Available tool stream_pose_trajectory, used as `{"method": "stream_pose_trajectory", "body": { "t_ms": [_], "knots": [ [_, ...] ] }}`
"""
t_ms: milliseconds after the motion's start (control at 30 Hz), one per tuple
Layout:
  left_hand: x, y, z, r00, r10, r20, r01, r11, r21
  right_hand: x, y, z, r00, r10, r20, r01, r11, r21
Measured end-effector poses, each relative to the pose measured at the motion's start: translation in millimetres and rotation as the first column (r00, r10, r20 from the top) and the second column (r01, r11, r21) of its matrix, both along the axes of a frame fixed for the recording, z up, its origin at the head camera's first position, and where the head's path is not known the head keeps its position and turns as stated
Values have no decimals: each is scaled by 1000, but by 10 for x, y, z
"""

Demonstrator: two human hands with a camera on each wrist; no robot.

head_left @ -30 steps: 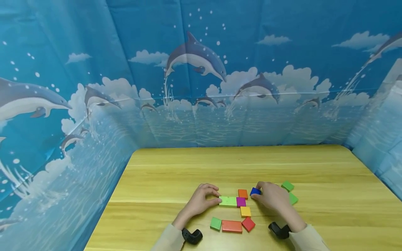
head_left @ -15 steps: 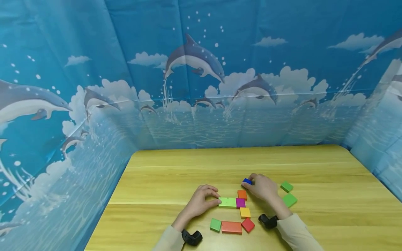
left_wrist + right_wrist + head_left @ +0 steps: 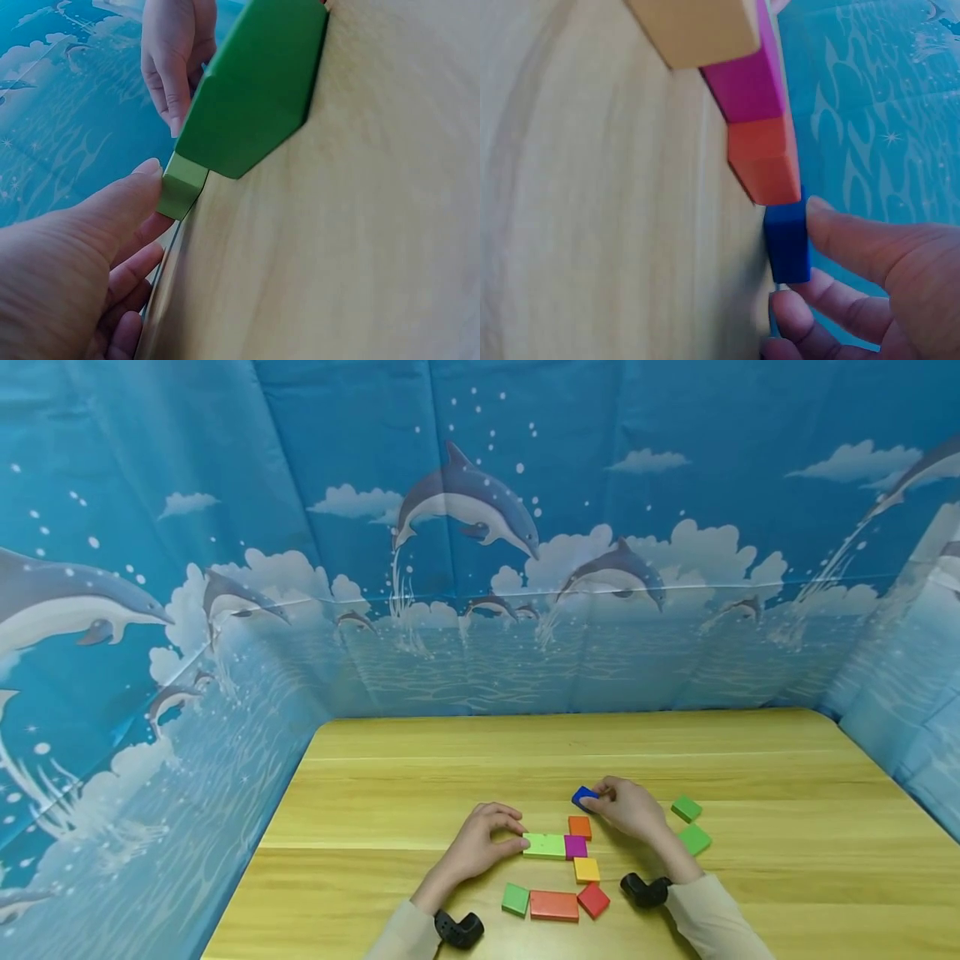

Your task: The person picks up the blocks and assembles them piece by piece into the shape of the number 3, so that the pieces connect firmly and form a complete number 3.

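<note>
My right hand (image 3: 630, 808) pinches a small blue block (image 3: 583, 797) between thumb and fingers, just behind the orange block (image 3: 580, 827). In the right wrist view the blue block (image 3: 787, 244) stands beyond the orange one, with the thumb on one face. My left hand (image 3: 482, 842) holds the left end of a light green oblong block (image 3: 544, 846) with thumb and index finger; its other fingers are loosely bent. A purple block (image 3: 575, 847) touches the right end of that green block. In front of the purple one lies a yellow block (image 3: 587, 870).
Nearer the front of the wooden table (image 3: 420, 777) lie a green block (image 3: 515, 899), a red-orange oblong block (image 3: 554, 905) and a tilted red block (image 3: 594, 901) in a row. Two green blocks (image 3: 686, 808) lie right of my right hand. A dolphin-printed curtain (image 3: 480, 652) surrounds the table.
My right hand has carried the blue block leftward and farther back, from the right of the orange block to behind it. My left hand stays at the light green block.
</note>
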State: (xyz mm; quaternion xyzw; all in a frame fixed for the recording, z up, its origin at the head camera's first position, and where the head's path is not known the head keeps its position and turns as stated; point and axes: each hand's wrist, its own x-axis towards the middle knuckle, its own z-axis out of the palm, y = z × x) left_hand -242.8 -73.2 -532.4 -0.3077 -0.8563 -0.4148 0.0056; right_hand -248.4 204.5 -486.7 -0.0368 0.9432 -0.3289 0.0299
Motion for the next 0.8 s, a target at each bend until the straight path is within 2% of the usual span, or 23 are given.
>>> {"method": "stream_pose_trajectory", "body": {
  "t_ms": [167, 333, 500, 800],
  "knots": [
    [-11, 0, -5, 1000, -4, -1, 4, 1000, 6, -41, -20, -32, 999, -13, 35, 14, 999, -47],
    [-14, 1, -7, 1000, -7, -10, 7, 1000, 9, -56, -25, -68, 999, -18, 36, 21, 997, -79],
    [-13, -3, -17, 1000, -11, -24, 11, 1000, 1, -51, -22, -115, 999, -38, 37, 42, 995, -90],
    [-19, 0, -3, 1000, -6, -12, 6, 1000, 4, -43, -24, -120, 999, -36, 30, 39, 995, -95]
  ]
}}
